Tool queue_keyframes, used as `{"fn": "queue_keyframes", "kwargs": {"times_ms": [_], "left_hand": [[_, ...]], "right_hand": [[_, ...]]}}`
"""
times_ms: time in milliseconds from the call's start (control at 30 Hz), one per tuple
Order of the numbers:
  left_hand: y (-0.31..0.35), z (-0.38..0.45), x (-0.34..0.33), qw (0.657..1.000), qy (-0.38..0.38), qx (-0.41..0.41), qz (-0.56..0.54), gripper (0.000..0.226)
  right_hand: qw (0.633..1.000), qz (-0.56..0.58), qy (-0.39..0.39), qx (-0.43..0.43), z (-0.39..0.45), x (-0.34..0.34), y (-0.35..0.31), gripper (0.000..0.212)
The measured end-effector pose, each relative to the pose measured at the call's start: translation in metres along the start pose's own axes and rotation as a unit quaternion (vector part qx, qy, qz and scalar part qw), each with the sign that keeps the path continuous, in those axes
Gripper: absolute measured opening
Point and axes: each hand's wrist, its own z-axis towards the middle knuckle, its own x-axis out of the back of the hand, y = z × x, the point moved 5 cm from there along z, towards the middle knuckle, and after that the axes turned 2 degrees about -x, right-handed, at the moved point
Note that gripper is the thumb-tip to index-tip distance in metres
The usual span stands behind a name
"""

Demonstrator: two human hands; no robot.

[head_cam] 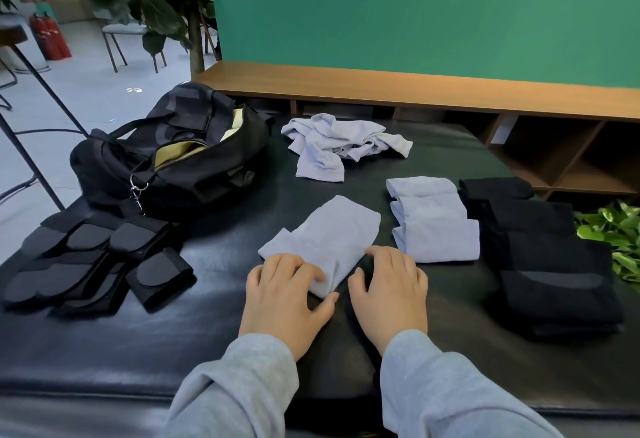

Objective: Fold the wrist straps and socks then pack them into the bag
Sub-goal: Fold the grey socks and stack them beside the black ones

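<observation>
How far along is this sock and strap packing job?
Partly done. Folded: the black wrist straps, three light blue socks and a row of black socks. In hand: the left hand and right hand press the near end of a light blue sock being folded. Left: the loose sock pile, then packing everything into the open black bag.

Black bag [173, 157] upper left of the frame, with a pale yellow lining. Wrist straps [93, 261] at the left are black too, same as the padded table [242, 344]. Loose socks [341, 146] top center are light lavender-blue, folded ones [433, 219] match, black socks [547, 257] at the right. Green wall [415, 11], grey sleeves [450, 392].
</observation>
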Motion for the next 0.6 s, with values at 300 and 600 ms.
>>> {"fn": "queue_keyframes", "kwargs": {"times_ms": [300,600], "left_hand": [[-0.0015,0.0032,0.0061,0.996,-0.044,0.072,0.042,0.025],[0.0011,0.004,0.0084,0.986,-0.108,0.111,0.064,0.03]], "right_hand": [[1.0,-0.012,-0.02,0.008,0.0017,-0.002,0.0001,0.031],[0.999,-0.005,-0.035,0.001,0.0023,-0.0027,0.0002,0.029]]}}
